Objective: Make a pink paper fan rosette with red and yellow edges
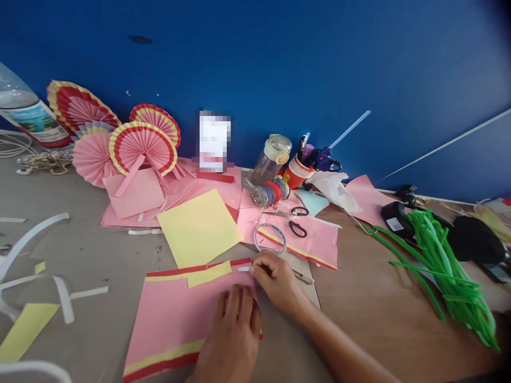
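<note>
The left hand (233, 340) lay flat, fingers spread, pressing down the pink sheet (175, 319) at about 6 o'clock in the view, while the right hand (275, 282) pinched a small white tape backing strip (243, 269) at the sheet's upper right corner, beside the loose yellow strip (207, 274). The tape roll (270, 238) sat at 12 o'clock from that hand, with scissors (295, 221) just beyond. Doing it well probably meant keeping the sheet pinned firmly and peeling slowly along the red edge, so nothing wrinkled.

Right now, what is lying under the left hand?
The left hand presses flat on a pink paper sheet with red and yellow edge strips. The paper directly beneath the palm is covered, so unseen.
</note>
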Demonstrator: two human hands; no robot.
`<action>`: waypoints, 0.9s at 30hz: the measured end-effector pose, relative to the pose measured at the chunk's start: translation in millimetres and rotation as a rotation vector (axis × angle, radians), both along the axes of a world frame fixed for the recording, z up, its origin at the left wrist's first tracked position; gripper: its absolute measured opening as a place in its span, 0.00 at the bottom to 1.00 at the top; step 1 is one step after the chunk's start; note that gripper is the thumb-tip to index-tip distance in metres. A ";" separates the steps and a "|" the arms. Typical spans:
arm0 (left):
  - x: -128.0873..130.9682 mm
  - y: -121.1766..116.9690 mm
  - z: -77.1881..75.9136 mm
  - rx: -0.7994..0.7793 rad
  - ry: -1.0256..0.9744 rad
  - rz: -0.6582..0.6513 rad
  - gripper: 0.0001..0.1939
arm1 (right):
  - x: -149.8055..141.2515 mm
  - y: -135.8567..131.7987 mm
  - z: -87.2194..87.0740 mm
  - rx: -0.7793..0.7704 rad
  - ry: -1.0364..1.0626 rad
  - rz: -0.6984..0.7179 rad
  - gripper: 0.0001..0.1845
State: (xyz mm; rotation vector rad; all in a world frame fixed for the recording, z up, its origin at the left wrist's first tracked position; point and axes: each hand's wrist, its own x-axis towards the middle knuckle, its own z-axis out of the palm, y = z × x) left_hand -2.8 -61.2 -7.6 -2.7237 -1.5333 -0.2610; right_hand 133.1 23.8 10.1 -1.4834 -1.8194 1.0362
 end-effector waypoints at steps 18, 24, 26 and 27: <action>2.9 1.6 4.2 0.072 -0.001 0.013 0.17 | -12.5 1.3 -0.6 0.018 -0.194 -0.086 0.11; 2.4 0.7 3.4 0.070 0.014 0.028 0.17 | -13.7 0.1 -0.8 0.009 -0.231 -0.098 0.11; 2.7 1.1 3.3 0.079 0.003 0.031 0.17 | -14.0 -0.6 -2.4 0.025 -0.250 -0.095 0.11; 2.8 1.3 3.4 0.082 -0.009 0.035 0.16 | -14.2 -0.9 -3.2 0.031 -0.262 -0.092 0.11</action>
